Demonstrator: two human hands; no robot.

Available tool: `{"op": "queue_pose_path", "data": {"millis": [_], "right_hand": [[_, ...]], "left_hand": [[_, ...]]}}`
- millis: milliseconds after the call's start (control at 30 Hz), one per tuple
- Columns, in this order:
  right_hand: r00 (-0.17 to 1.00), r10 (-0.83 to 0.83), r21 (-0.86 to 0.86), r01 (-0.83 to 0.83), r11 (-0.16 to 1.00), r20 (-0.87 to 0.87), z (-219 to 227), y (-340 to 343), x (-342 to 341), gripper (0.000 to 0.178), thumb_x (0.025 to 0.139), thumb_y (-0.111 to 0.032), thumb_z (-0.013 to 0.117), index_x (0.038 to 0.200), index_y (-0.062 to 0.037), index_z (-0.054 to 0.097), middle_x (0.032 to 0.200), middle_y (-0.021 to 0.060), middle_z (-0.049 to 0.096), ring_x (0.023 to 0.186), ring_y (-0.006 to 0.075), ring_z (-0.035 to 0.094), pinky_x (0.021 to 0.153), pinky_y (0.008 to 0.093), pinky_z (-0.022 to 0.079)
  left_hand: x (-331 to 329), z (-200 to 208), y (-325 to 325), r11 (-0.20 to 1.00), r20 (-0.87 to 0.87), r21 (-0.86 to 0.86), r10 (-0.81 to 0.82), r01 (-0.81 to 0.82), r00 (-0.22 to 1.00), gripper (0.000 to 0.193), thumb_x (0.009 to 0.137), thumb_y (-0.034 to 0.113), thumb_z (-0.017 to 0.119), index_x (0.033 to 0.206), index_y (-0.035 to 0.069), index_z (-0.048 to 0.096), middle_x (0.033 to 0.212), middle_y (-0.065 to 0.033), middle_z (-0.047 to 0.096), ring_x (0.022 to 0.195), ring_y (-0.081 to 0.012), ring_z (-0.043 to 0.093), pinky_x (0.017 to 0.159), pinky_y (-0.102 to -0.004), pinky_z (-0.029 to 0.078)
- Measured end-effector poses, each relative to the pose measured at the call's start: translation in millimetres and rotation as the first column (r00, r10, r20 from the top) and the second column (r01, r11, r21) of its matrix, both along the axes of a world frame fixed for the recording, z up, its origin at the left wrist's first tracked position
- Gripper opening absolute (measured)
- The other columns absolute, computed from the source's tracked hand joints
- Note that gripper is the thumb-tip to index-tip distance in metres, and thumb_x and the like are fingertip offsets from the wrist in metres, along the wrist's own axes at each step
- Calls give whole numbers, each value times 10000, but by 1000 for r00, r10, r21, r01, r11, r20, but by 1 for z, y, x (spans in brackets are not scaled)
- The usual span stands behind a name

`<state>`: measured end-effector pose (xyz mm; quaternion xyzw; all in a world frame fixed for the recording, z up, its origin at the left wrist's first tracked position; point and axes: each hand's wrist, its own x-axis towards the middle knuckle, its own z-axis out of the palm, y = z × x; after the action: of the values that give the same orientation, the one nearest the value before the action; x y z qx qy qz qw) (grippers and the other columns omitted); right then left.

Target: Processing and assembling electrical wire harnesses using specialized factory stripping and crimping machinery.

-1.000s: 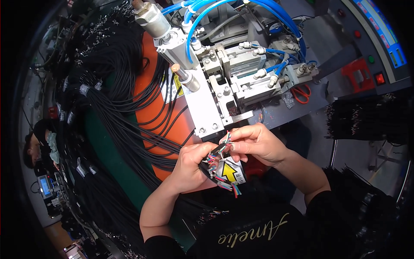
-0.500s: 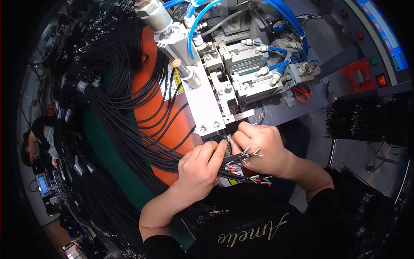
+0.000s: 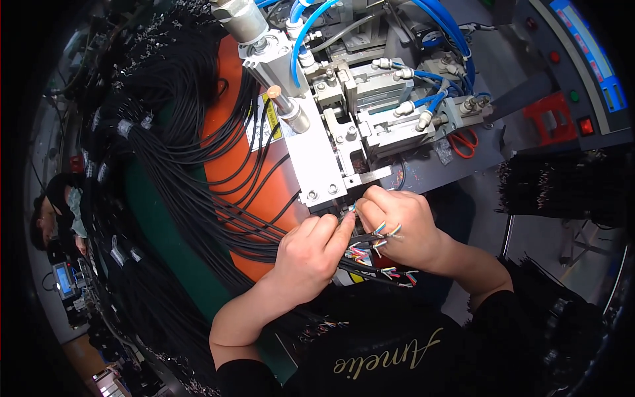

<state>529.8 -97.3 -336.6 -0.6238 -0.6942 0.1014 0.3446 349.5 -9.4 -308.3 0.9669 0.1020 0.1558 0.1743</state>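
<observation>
Close to the front end of a pneumatic machine (image 3: 311,159), my two hands meet with fingertips almost touching. My left hand (image 3: 311,246) is closed in a pinch on a black cable, part of which its fingers hide. Opposite it, my right hand (image 3: 400,225) pinches at the cable's end, where small light-coloured wires show between the fingertips. Beneath and between the hands lie several black cables (image 3: 360,264) with stripped ends, fanning out thin red, blue, yellow and white wires. Two such coloured wire ends (image 3: 390,231) stick out against my right hand.
A big bundle of black cables (image 3: 178,172) spreads over the orange surface (image 3: 221,132) and green mat (image 3: 155,218) at left. Blue air hoses (image 3: 456,33) arch above the machine. Red-handled scissors (image 3: 464,143) lie at right, below a control panel (image 3: 589,66). Another person (image 3: 63,208) is at far left.
My left hand has shifted slightly to the right, toward my right hand. The loose wire ends beneath have moved a little. My right hand stays nearly where it was.
</observation>
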Motion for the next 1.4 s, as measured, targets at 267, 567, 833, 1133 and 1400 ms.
{"op": "queue_pose_path", "data": {"millis": [267, 567, 833, 1133, 1400], "right_hand": [[996, 85, -123, -84, 989, 0, 4, 5, 12, 64, 778, -86, 655, 783, -30, 624, 733, 80, 578, 571, 294, 593, 487, 385, 460], [994, 99, -108, -104, 989, -49, -3, 7, 16, 57, 788, -67, 661, 795, -15, 639, 726, 96, 604, 563, 303, 603, 483, 375, 466], [978, 3, 183, 36, 982, -209, -16, 3, 3, 131, 802, -33, 697, 927, -6, 670, 774, 119, 637, 600, 298, 636, 529, 348, 512], [1000, 12, -113, -13, 994, -12, -9, 2, 11, 104, 817, -15, 686, 912, 15, 653, 769, 116, 640, 567, 210, 634, 501, 297, 494], [733, -191, -317, -35, 948, -653, -26, -5, 3, 80, 873, -35, 657, 925, 26, 650, 748, 56, 634, 572, 65, 577, 507, 228, 438]], "left_hand": [[8, 9, 2, 997, -115, 77, -16, 25, 993, 393, 761, 60, 601, 1136, -59, 619, 866, -78, 527, 736, -197, 551, 598, -308, 491], [14, 14, 3, 996, -160, 91, -4, 19, 987, 354, 772, 67, 598, 1104, -54, 621, 867, -81, 524, 739, -201, 568, 604, -316, 497], [5, 8, 2, 998, -113, 56, 5, 2, 994, 418, 751, 67, 603, 1154, -44, 616, 889, -79, 533, 740, -212, 571, 609, -322, 496], [0, 10, 3, 999, -163, 32, 40, -36, 986, 459, 724, 61, 607, 1174, -26, 620, 933, -86, 551, 800, -232, 570, 693, -347, 500], [-24, -3, 5, 988, 1, 46, 148, -147, 989, 488, 666, 12, 624, 1152, -23, 625, 987, -110, 574, 855, -273, 577, 720, -376, 490]]}}
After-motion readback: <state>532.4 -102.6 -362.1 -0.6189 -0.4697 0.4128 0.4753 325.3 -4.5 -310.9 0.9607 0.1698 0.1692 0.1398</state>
